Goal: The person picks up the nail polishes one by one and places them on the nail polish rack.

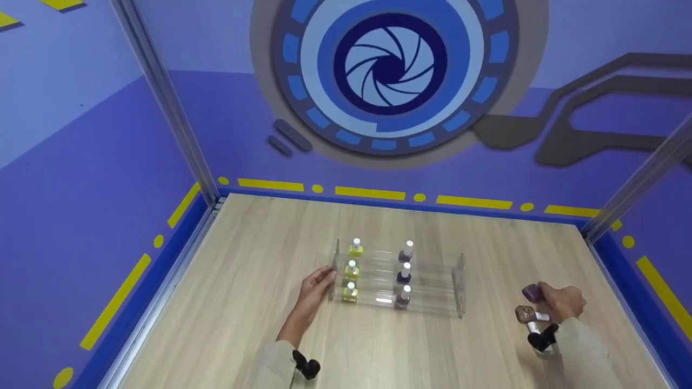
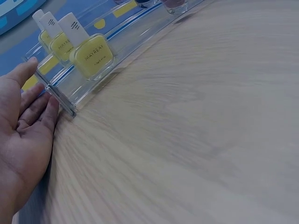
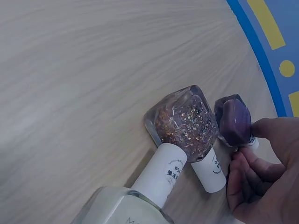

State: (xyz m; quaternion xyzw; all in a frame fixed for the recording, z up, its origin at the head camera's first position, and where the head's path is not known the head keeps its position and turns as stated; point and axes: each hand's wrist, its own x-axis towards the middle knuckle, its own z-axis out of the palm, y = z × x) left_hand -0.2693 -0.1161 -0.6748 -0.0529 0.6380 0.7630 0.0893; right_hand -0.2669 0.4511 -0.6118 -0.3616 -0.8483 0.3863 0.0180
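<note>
Head view is showing six bottles (image 1: 404, 276) racked, left hand (image 1: 315, 286) gripping the rack (image 1: 459, 289), right hand (image 1: 565, 301) pinching a purple bottle (image 1: 532, 293) near two others (image 1: 525, 314) on the table (image 1: 243, 259), three seemingly remaining.

The pale wood-grain table (image 1: 378, 351) carried a clear tiered rack (image 1: 384, 300) standing near its middle, and toward its right side a glitter-flecked bottle (image 3: 187, 123) and a pale bottle (image 3: 121, 207) lay on their sides close together, the latter's white cap (image 3: 161, 172) pointing at the former.
</note>
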